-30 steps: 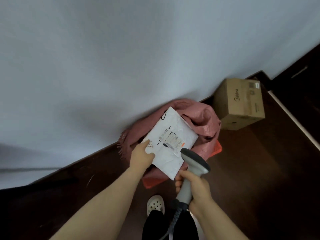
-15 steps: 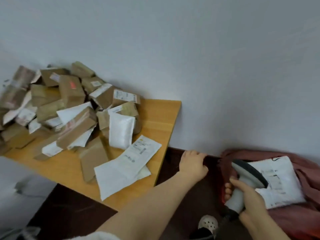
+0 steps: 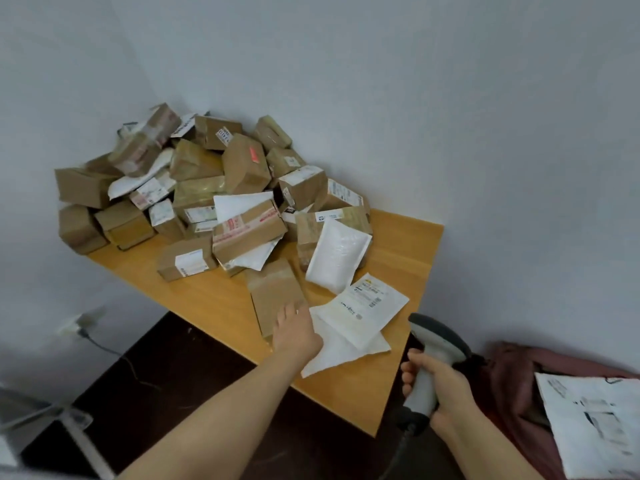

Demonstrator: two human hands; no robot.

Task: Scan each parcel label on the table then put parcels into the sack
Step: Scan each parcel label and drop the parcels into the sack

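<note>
Brown flat paper parcel (image 3: 275, 292) at the front of the orange wooden table (image 3: 398, 372), under the outstretched, flat-fingered left hand (image 3: 298, 336).
No label showing on top, so best turned over before aiming the grey handheld scanner (image 3: 438, 337), gripped by the right hand (image 3: 446, 389); then into the dusky-pink fabric sack (image 3: 509, 379), low right.

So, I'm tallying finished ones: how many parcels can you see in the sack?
1: a white mailer lying at the top of the pink sack, right of the table. More may be hidden beneath it, inside the sack.
</note>
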